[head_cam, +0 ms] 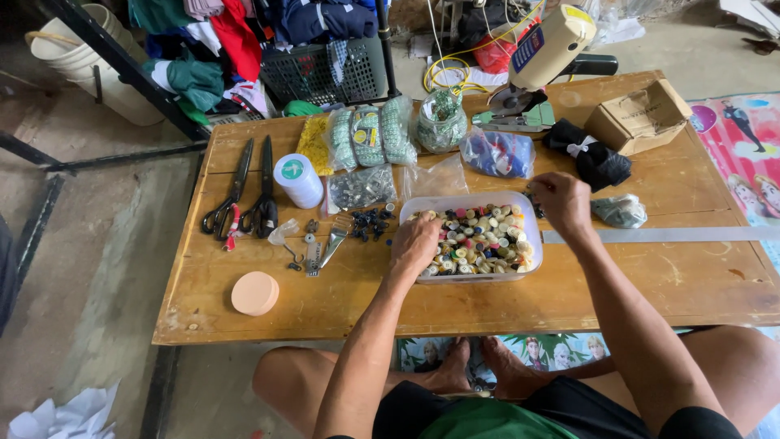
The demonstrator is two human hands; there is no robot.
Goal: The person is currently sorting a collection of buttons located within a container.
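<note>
At the near edge of the wooden worktop [244, 313] sits a round peach-coloured pad [255, 293], well apart from both hands. Just beyond, the left hand [416, 244] rests on the left rim of a clear plastic tub [479, 275] filled with mixed buttons [483, 240]; its fingers curl down into the buttons, and whether they pinch any cannot be told. The right hand [562, 203] hovers at the tub's far right corner, its fingers bent close together; whether they hold anything cannot be told. A long metal ruler [666, 235] lies flat to the right of that hand, with a small grey bundle [620, 210] just behind it.

Left of the tub lie a metal clip tool [333, 240] and a scatter of dark buttons [372, 223]. Further left, 2 pairs of black scissors [244, 195] lie side by side, next to a white thread spool [298, 180] standing upright. Behind the tub sit bags of small parts [366, 187], a blue bag [497, 153] and a black cloth bundle [597, 158]. At the far edge stand a cardboard box [642, 118] and an electric cutting machine [536, 73].
</note>
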